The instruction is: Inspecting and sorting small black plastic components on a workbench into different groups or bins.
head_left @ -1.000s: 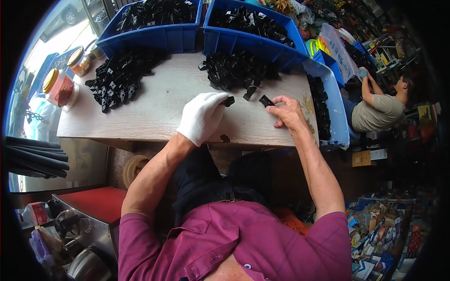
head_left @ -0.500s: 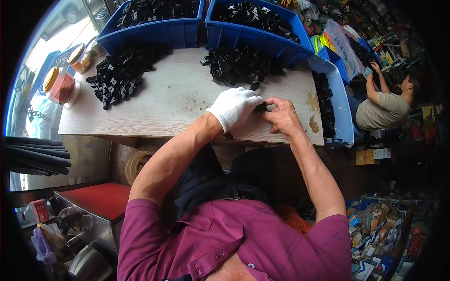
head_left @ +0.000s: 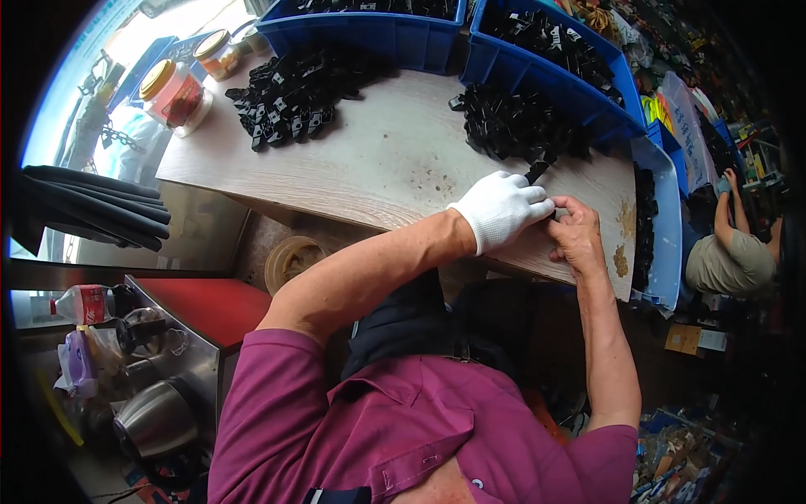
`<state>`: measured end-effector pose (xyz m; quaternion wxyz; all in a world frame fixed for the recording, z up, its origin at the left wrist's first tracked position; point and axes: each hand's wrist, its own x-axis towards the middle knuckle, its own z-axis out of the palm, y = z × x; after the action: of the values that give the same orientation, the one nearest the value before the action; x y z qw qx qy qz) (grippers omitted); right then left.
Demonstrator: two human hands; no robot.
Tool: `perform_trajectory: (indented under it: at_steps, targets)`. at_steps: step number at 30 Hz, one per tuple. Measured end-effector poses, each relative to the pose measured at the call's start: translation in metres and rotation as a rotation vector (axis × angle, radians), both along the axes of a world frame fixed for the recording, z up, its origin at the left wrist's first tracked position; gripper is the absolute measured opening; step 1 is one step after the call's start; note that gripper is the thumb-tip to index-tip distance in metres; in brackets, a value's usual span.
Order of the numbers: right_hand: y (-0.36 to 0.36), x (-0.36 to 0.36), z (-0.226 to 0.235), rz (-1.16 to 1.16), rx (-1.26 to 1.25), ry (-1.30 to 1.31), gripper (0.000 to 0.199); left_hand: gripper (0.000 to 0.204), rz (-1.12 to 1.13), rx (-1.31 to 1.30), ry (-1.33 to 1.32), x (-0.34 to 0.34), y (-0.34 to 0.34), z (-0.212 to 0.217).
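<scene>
My left hand point(head_left: 502, 212), in a white knit glove, is closed with its fingertips against those of my bare right hand point(head_left: 579, 235). Both hands pinch a small black part point(head_left: 553, 216), mostly hidden by the fingers. They meet over the right front of a pale wood-grain table point(head_left: 361, 160). Just beyond the gloved fingers lies a heap of black parts point(head_left: 512, 122), with one piece point(head_left: 536, 171) sticking out toward my left hand. A second heap of black parts point(head_left: 290, 97), some with small silvery patches, rests at the table's far left.
Blue bins point(head_left: 361, 40) point(head_left: 554, 71) of black parts line the back edge. A lighter blue bin point(head_left: 663, 227) adjoins the right side. Lidded jars point(head_left: 175, 97) stand at the left corner. A co-worker point(head_left: 730, 252) is at the far right; a red-topped cabinet point(head_left: 206, 307) is lower left.
The view has turned, so table, bins and hands all appear farther right. My hands remain together, and less of the black part shows between them.
</scene>
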<state>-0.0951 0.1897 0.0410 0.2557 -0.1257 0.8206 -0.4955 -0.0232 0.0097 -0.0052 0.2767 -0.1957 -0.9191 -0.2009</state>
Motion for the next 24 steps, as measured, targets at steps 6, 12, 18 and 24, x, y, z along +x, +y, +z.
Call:
perform_trajectory:
  at_steps: [6,12,18,24]
  targets:
    - [-0.002,-0.001,0.000,0.012,-0.002,0.002,0.030,0.040,0.063,-0.012,0.030,0.008,0.003,0.002]
    - [0.000,-0.001,-0.002,0.036,0.001,0.014,0.029,0.028,0.108,-0.028,0.013,0.011,0.007,-0.001]
    - [0.001,-0.004,-0.003,0.070,0.040,0.038,0.030,0.033,0.119,-0.014,0.015,0.017,0.010,-0.002]
    - [-0.001,-0.004,-0.008,0.097,0.028,0.092,0.030,0.036,0.120,0.037,-0.002,0.019,0.005,-0.003]
